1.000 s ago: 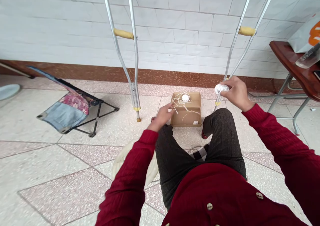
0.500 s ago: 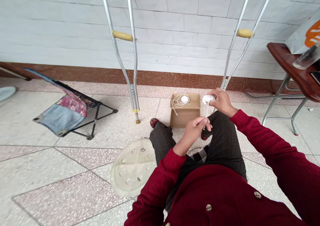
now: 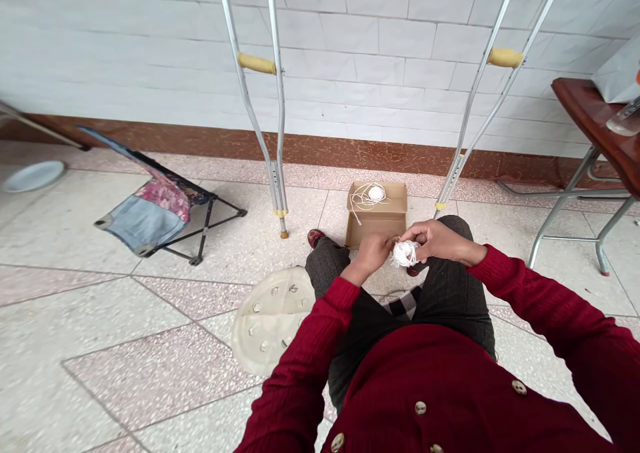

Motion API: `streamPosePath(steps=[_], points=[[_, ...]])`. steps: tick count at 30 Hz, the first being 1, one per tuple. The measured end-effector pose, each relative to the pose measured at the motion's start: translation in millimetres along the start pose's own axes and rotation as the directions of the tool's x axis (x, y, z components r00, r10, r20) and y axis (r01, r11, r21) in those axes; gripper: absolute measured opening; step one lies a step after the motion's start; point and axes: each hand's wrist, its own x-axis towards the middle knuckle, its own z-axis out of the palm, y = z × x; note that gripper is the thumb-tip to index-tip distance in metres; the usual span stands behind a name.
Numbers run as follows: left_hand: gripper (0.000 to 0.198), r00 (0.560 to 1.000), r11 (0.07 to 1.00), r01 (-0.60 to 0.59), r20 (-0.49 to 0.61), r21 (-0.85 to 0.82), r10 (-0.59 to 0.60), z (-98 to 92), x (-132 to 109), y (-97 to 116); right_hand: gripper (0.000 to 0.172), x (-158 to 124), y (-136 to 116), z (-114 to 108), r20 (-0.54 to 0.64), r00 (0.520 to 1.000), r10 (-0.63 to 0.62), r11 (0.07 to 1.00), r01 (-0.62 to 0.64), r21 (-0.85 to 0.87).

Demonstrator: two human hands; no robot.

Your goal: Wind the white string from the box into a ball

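Note:
A small ball of white string (image 3: 404, 254) is gripped in my right hand (image 3: 436, 241), its fingers curled round the right and upper side. My left hand (image 3: 375, 251) is closed at the ball's left side, its fingertips pinched together against the string; the strand between them is too small to make out. Both hands are above my knees. Just beyond them on the floor lies an open cardboard box (image 3: 376, 225). On its far part rests another white ball (image 3: 376, 193) with loose loops of white cord (image 3: 364, 199) around it.
Two metal crutches, the left one (image 3: 278, 173) and the right one (image 3: 457, 163), lean on the tiled wall. A folding stool (image 3: 145, 216) and a round pale mat (image 3: 270, 319) are at left. At right is a brown-topped table (image 3: 590, 116) holding a cup (image 3: 625, 121).
My right hand has come down and toward me with the ball of string, meeting my left hand. The strand that stretched between the hands is no longer visible. The view has shifted slightly left.

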Motion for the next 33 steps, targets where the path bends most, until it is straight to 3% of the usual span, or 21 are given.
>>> streamPosePath(steps=[4, 7, 9, 11, 13, 15, 18, 21, 23, 26, 29, 33], points=[[0.028, 0.985, 0.899, -0.156, 0.002, 0.41, 0.17, -34.9, 10.8, 17.4, 0.036, 3.5, 24.5, 2.4, -0.036, 0.999, 0.021, 1.0, -0.022, -0.021], [0.027, 0.969, 0.809, -0.235, 0.062, 0.539, 0.241, -40.2, 14.7, 36.1, 0.035, 21.8, 43.7, -1.5, -0.134, 0.991, 0.027, 0.981, -0.052, -0.189], [0.026, 0.971, 0.8, -0.226, 0.066, 0.556, 0.228, -33.1, 13.6, 45.6, 0.034, 38.9, 53.1, -8.4, -0.27, 0.962, -0.047, 0.932, -0.055, -0.359], [0.025, 0.985, 0.843, -0.161, 0.036, 0.513, 0.166, -21.0, 9.5, 48.4, 0.034, 56.3, 57.5, -17.6, -0.423, 0.899, -0.113, 0.908, -0.079, -0.412], [0.028, 0.995, 0.91, -0.098, 0.035, 0.402, 0.091, -7.2, 3.2, 43.0, 0.034, 70.4, 56.2, -25.6, -0.551, 0.83, -0.083, 0.951, -0.1, -0.294], [0.033, 0.997, 0.966, -0.057, 0.071, 0.251, 0.041, 6.2, -4.4, 31.0, 0.034, 77.8, 49.9, -28.9, -0.6, 0.8, -0.006, 0.985, -0.097, -0.14], [0.035, 0.994, 0.996, -0.028, 0.105, 0.083, 0.019, 20.6, -14.2, 8.0, 0.034, 72.0, 37.0, -22.7, -0.547, 0.837, 0.014, 1.0, 0.001, 0.027], [0.032, 0.996, 0.993, -0.014, 0.09, 0.116, 0.003, 20.5, -15.3, -12.2, 0.04, 47.3, 31.2, -7.6, -0.36, 0.933, -0.02, 0.993, 0.059, 0.098], [0.028, 0.998, 0.978, -0.013, 0.056, 0.208, 0.001, 11.1, -9.8, -20.0, 0.041, 27.0, 35.8, 3.7, -0.179, 0.984, -0.002, 1.0, 0.007, 0.027], [0.023, 0.996, 0.922, -0.07, 0.073, 0.381, 0.046, -8.5, 2.9, -17.5, 0.039, 6.9, 51.5, 17.8, -0.006, 0.999, 0.036, 0.99, -0.037, -0.136], [0.028, 0.987, 0.831, -0.154, 0.126, 0.535, 0.101, -20.2, 13.0, 1.7, 0.038, 11.6, 65.5, 21.6, -0.021, 0.997, 0.068, 0.954, -0.072, -0.29], [0.029, 0.987, 0.786, -0.157, 0.076, 0.598, 0.14, -16.4, 12.3, 28.2, 0.034, 43.3, 69.8, 4.4, -0.302, 0.944, 0.137, 0.888, -0.252, -0.384]])
